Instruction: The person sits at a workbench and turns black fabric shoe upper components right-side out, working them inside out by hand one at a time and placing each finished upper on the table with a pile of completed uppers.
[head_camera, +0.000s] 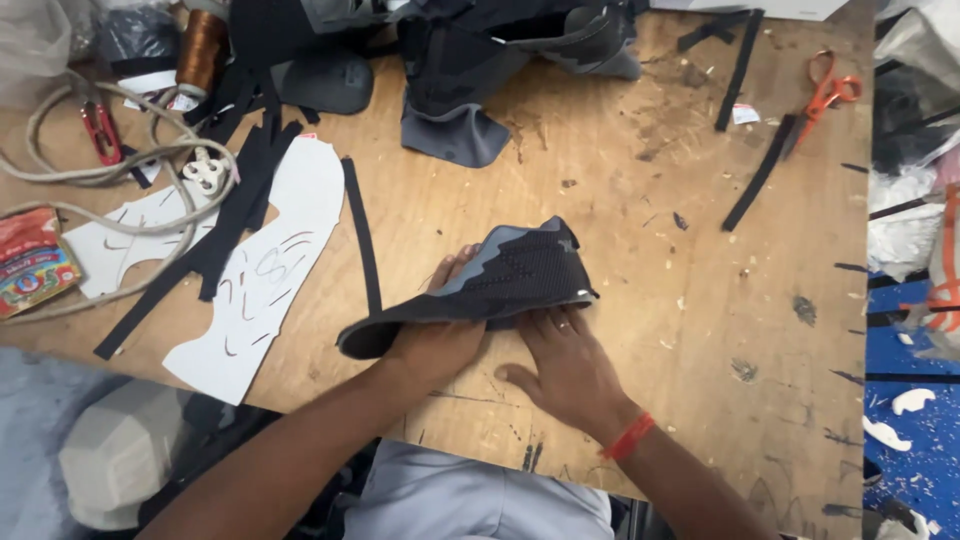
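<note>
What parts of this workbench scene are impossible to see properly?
Head view:
- Left hand: its fingers go under the dark shoe upper, which hides them.
- Right hand: fingertips tucked under the upper's edge.
- Orange-handled scissors: blade tips are lost against a black strip.
- Red packet: cut off by the left edge.

Both forearms rise from the near edge of the bench and converge toward its middle. The left hand (435, 335) lies partly hidden, only its fingertips showing, so its grip cannot be judged. The right hand (565, 365) lies palm down, fingers extended and thumb spread, a red band at its wrist.
</note>
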